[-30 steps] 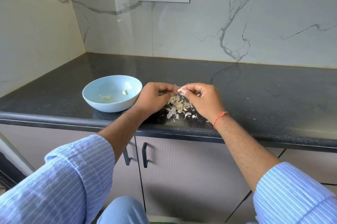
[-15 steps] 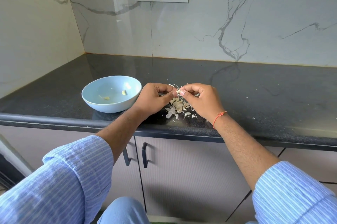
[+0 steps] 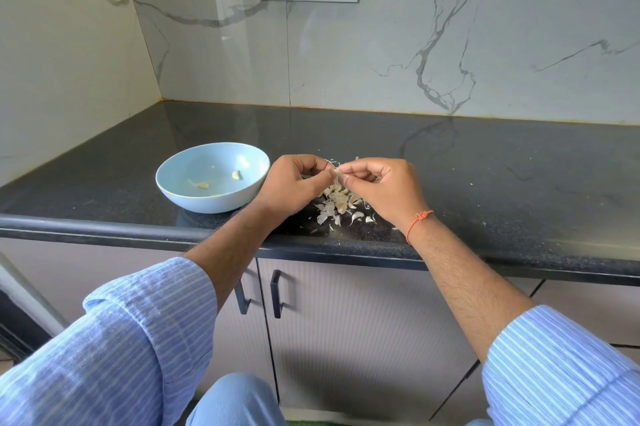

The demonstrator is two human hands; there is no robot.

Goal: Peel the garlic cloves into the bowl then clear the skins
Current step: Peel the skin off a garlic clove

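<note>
fingers of both hands [image 3: 346, 183] pinch garlic clove [image 3: 336, 172] | bowl [image 3: 194, 197] left; counter edge [image 3: 138, 230] near

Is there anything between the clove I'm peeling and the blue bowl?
Only your own left hand. The clove is pinched between both hands' fingers; the bowl sits just left of that hand, top open. Skins lie underneath, out of the way.

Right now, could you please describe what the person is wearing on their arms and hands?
Both arms wear a light blue shirt with thin white stripes, the left sleeve and right sleeve pushed up so the forearms are bare. A thin orange thread bracelet, knotted on top, circles the right wrist. The left hand and right hand are bare: no gloves, rings or watch visible.
</note>
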